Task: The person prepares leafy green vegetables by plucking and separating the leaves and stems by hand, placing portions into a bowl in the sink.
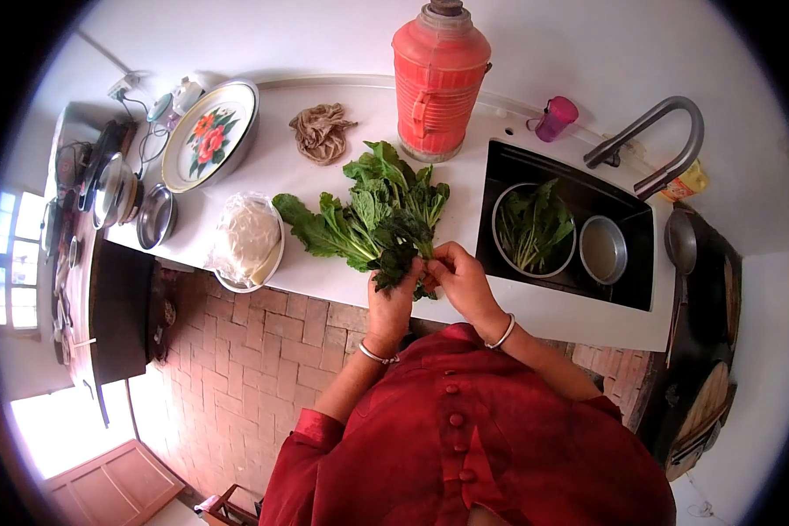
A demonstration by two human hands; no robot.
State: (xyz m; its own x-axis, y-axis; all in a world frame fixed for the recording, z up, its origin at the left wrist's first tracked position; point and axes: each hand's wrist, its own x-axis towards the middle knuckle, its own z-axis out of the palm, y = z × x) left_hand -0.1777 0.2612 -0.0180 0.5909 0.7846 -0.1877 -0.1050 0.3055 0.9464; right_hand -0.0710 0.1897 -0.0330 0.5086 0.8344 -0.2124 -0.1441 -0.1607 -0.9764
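Note:
My left hand [393, 302] is closed around a dark bunch of leafy greens [398, 243] at the counter's front edge. Close beside it, my right hand [462, 279] pinches at the same bunch with thumb and forefinger; the exact leaf or stem between them is too small to make out. More leafy greens [386, 175] lie spread on the white counter just beyond my hands. To the right, a round basin in the black sink [565, 294] holds further greens [535, 230] with pale stems.
A red thermos flask [441, 88] stands behind the greens. A crumpled brown cloth [321, 133], a plastic-covered bowl [247, 238] and a flowered enamel basin [209, 140] are to the left. A metal bowl [602, 250] sits in the sink, under a curved faucet [675, 110].

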